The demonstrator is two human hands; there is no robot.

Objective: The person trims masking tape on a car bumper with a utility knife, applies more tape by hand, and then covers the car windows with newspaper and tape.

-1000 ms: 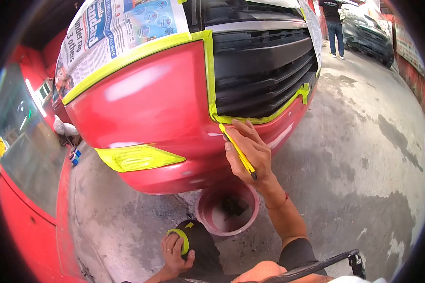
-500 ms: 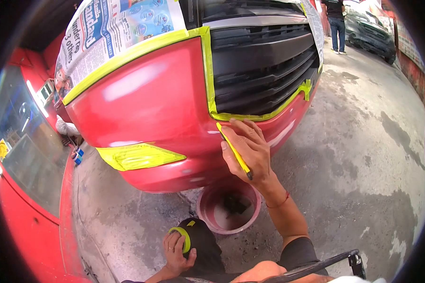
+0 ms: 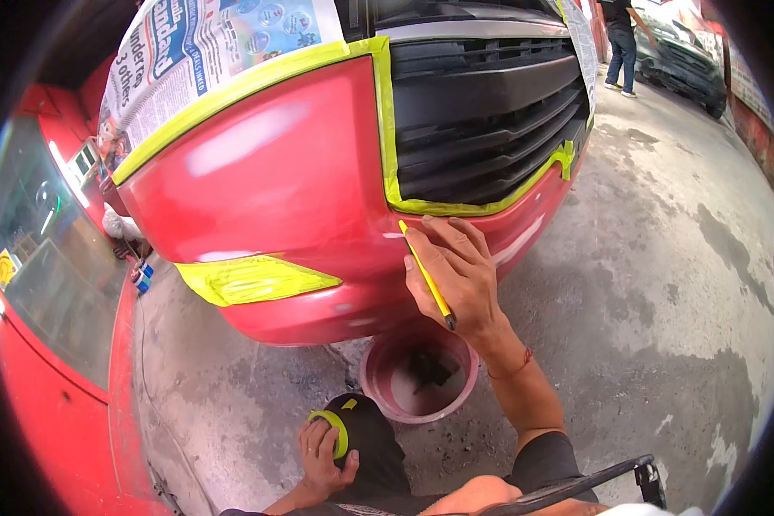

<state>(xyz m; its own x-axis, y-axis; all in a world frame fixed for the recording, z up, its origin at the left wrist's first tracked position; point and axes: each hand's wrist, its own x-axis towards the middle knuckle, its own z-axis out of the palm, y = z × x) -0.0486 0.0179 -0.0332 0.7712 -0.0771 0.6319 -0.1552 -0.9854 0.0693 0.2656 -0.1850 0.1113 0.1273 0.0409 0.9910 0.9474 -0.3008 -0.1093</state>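
My right hand (image 3: pixel 456 275) is closed around a slim yellow tool with a dark end (image 3: pixel 430 279), its fingertips against the red bumper (image 3: pixel 275 181) just below the grille. Yellow-green tape (image 3: pixel 385 129) borders the black grille (image 3: pixel 482 120). Another taped patch (image 3: pixel 254 279) covers an area low on the bumper's left side. On my dark-clothed knee, my left hand (image 3: pixel 325 451) grips a roll of yellow-green tape (image 3: pixel 341 434). Newspaper (image 3: pixel 181 64) is taped along the top of the bumper.
A pink basin (image 3: pixel 378 400) with something dark in it sits on the concrete floor below the bumper. A person (image 3: pixel 619 43) stands at the upper right beside a dark car (image 3: pixel 684 60). A red-framed glass panel (image 3: pixel 60 301) is at the left.
The view has shifted slightly, with the bumper a little higher in it. My right hand remains just below the grille. The person at the back has moved a little, one arm now extended toward the dark car.
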